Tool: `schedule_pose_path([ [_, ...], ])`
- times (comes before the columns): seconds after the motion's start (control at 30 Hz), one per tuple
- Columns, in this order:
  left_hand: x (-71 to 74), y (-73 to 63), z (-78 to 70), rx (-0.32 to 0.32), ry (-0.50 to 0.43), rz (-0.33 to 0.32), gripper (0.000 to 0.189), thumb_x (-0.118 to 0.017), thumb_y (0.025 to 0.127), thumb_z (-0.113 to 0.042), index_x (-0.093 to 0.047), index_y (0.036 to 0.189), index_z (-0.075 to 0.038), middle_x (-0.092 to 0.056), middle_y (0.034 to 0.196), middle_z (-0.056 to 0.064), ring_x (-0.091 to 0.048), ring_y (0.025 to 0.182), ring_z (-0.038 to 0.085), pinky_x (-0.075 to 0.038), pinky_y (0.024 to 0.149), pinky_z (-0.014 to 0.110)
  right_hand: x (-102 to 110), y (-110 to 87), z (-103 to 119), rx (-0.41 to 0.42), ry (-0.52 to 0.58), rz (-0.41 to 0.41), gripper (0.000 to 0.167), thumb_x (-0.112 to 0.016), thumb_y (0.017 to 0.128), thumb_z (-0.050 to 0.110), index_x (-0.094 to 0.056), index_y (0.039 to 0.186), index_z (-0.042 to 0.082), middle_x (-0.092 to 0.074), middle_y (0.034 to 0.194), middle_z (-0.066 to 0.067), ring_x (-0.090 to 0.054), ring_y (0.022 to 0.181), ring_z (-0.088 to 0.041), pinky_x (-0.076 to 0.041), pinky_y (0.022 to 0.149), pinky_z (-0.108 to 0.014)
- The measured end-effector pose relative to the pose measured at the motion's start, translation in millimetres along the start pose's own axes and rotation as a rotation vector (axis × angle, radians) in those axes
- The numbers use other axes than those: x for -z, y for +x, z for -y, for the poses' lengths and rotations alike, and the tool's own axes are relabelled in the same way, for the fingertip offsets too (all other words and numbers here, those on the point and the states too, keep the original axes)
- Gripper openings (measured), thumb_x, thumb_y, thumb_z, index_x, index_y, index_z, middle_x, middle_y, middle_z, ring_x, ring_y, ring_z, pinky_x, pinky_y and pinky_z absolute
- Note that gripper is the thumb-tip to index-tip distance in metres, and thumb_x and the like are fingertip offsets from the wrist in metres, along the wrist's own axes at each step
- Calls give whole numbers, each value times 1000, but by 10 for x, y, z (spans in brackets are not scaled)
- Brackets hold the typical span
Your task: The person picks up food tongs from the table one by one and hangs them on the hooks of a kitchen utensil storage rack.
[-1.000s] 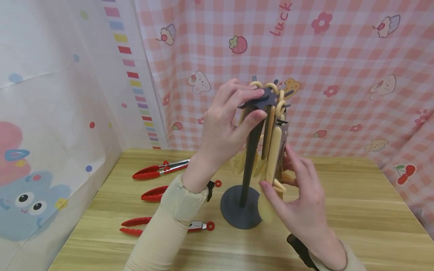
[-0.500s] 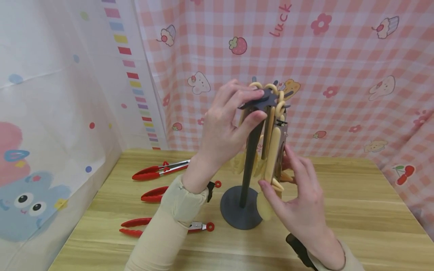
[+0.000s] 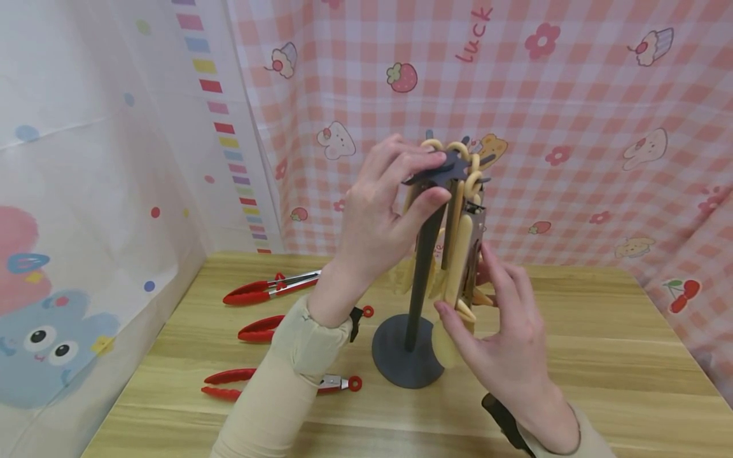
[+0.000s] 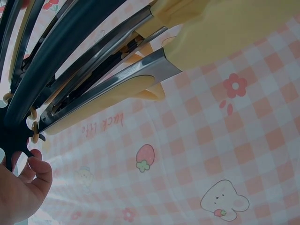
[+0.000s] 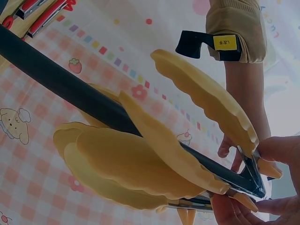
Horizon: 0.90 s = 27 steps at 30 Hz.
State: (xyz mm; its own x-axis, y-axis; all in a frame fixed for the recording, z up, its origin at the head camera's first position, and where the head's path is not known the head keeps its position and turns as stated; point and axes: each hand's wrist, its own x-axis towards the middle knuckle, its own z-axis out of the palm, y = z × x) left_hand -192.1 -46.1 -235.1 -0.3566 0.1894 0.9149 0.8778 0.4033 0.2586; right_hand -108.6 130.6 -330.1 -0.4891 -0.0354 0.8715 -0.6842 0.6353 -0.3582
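Observation:
A dark stand with a round base (image 3: 401,359) and a star-shaped hook plate (image 3: 452,166) stands upright on the table. My left hand (image 3: 378,203) grips the plate, fingers over the top and thumb below; its curled fingers (image 4: 41,172) show in the left wrist view. Several yellow-and-steel tongs hang by rings from the hooks. My right hand (image 3: 512,334) holds the nearest pair of tongs (image 3: 460,261) by its lower half, thumb on one side and fingers on the other. Seen from the right wrist, its wavy yellow tips (image 5: 206,96) spread apart past the stand's pole (image 5: 70,86).
Three red-tipped tongs lie on the left of the wooden table (image 3: 601,375): far tongs (image 3: 252,292), middle tongs (image 3: 260,327) and near tongs (image 3: 229,377), partly behind my left sleeve (image 3: 280,388). A pink checked curtain (image 3: 572,108) hangs behind the table.
My right hand has shifted slightly left, swinging the lower end of the held tongs a little toward the pole. The left hand and the stand keep their place.

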Motion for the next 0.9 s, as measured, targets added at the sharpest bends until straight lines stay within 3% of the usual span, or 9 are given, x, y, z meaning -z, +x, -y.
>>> schedule_pose_path([
  [0.9, -2, 3, 0, -4, 0, -8, 67, -44, 102, -63, -73, 122, -6, -70, 119, 15, -62, 125, 29, -56, 105, 34, -4, -11, 12, -42, 1, 27, 80, -62, 99, 58, -48, 154, 1, -62, 116, -26, -63, 96, -32, -45, 78, -17],
])
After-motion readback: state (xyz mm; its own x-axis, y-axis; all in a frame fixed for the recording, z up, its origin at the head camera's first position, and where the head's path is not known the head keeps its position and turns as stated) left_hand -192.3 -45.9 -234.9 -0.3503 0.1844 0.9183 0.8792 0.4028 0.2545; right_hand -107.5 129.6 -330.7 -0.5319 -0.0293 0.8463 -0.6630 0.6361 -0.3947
